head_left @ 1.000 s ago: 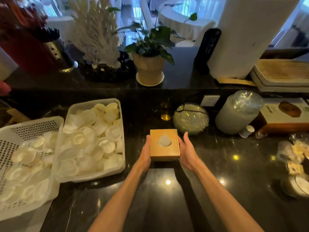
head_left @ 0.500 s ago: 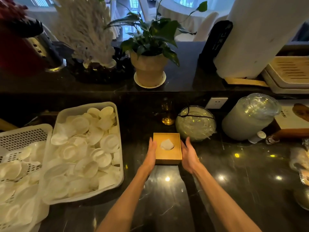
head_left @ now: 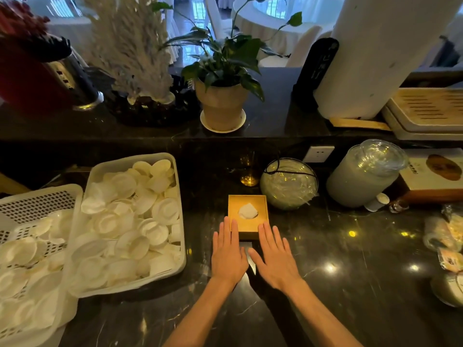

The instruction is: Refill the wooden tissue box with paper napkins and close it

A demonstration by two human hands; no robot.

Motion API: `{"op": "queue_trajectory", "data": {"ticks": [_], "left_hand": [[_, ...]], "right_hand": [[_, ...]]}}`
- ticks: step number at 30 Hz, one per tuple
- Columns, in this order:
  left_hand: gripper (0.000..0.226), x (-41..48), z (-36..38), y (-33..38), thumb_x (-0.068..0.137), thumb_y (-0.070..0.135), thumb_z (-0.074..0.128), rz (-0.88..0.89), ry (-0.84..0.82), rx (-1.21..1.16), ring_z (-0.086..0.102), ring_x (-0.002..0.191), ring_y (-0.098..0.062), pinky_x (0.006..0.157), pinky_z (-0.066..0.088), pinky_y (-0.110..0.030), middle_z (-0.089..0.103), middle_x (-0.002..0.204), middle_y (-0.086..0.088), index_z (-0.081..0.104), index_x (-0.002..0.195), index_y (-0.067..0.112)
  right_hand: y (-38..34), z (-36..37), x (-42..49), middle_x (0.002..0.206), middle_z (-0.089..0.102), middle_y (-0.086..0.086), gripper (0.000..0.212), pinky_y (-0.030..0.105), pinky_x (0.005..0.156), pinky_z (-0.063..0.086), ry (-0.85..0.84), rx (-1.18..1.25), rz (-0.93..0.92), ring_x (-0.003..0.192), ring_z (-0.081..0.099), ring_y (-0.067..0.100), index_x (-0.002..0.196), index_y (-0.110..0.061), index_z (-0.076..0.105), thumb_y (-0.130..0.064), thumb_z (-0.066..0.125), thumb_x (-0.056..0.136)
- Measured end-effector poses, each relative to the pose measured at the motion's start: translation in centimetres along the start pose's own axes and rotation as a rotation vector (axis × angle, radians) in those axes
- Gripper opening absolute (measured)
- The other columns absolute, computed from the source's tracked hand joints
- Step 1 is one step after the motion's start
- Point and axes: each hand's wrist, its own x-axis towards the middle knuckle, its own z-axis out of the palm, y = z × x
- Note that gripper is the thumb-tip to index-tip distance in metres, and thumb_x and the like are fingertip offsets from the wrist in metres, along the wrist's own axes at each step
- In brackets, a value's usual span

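Observation:
The square wooden tissue box (head_left: pixel 260 204) stands on the dark marble counter, lid on, with a white paper napkin (head_left: pixel 247 211) poking up through its round top hole. My left hand (head_left: pixel 228 254) lies flat and open just in front of the box, fingertips over its near left corner. My right hand (head_left: pixel 274 256) is also flat, palm down, fingers spread, its fingertips at the near right corner. Neither hand grips anything.
Left of the box a white plastic tray (head_left: pixel 175 266) holds several folded napkin cups, beside a white perforated basket (head_left: pixel 37 199). Behind the box are a round glass bowl (head_left: pixel 288 183), a wrapped stack of cups (head_left: pixel 363 174) and a potted plant (head_left: pixel 221 101) on the raised ledge.
Both hands let go of the box's sides and drew back toward me, now resting flat in front of it. The box stays where it was set down.

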Motion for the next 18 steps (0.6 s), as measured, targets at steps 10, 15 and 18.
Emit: {"op": "queue_trajectory", "data": {"ticks": [10, 15, 18], "left_hand": [[0.085, -1.4, 0.8, 0.0, 0.087, 0.033, 0.053, -0.004, -0.016, 0.195, -0.007, 0.151, -0.038, 0.111, -0.012, -0.069, -0.002, 0.167, -0.004, 0.007, 0.158, 0.025], [0.085, -1.5, -0.3, 0.3, 0.096, 0.041, 0.046, -0.055, -0.097, 0.195, -0.023, 0.149, -0.035, 0.109, -0.01, -0.074, -0.027, 0.162, 0.002, -0.016, 0.154, 0.034], [0.076, -2.2, -1.8, 1.4, 0.1, 0.04, 0.04, -0.054, -0.104, 0.142, -0.018, 0.15, -0.034, 0.116, -0.005, -0.067, -0.02, 0.164, 0.0, -0.012, 0.156, 0.031]], "right_hand": [[0.4, -1.0, -0.4, 0.157, -0.025, -0.009, 0.069, 0.052, 0.117, -0.013, 0.022, -0.085, 0.047, 0.147, -0.025, 0.024, 0.152, -0.039, -0.014, -0.069, 0.01, 0.095], [0.2, -1.5, -0.5, 0.161, -0.017, -0.006, 0.069, 0.053, 0.119, -0.011, -0.017, -0.111, 0.067, 0.149, -0.016, 0.024, 0.152, -0.038, -0.013, -0.07, 0.005, 0.093], [-0.3, -2.3, -1.1, 0.162, -0.014, -0.006, 0.072, 0.053, 0.119, -0.008, -0.016, -0.035, 0.047, 0.15, -0.015, 0.025, 0.154, -0.036, -0.006, -0.07, 0.009, 0.092]]}}
